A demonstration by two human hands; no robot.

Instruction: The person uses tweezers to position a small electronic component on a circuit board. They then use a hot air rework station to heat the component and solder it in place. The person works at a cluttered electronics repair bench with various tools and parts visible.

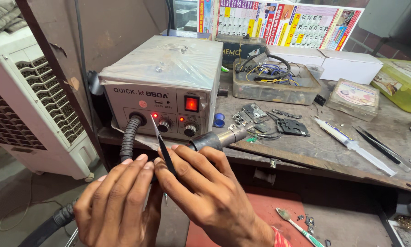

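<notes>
The grey box-shaped machine (162, 87) with a lit red switch and two knobs stands at the left end of the surface (324, 146), a worn, scratched bench top with a chipped front edge. In front of the machine, below its knobs, the right hand (205, 187) is closed in a grip on a pair of black tweezers (163, 145), whose shiny tip points up toward the machine's front panel. The same hand also holds the black handle of the hot air nozzle (223, 137), its metal end lying on the surface edge just right of the machine. The left hand (116, 201) sits beside the right, its fingertips touching the tweezers' lower part; its grip is loosely curled, not closed on anything I can tell. A ribbed black hose (130, 137) runs down from the machine's front left.

Right of the machine lie small phone parts (269, 121), a clear tray of wires (274, 82), a syringe (351, 144) and a round blue cap (219, 120). Behind the machine a calendar (278, 23) leans against the wall. Left of the machine stands a white air cooler (27, 105) on the floor. Below the surface, a toothbrush (297, 226) lies on a reddish shelf.
</notes>
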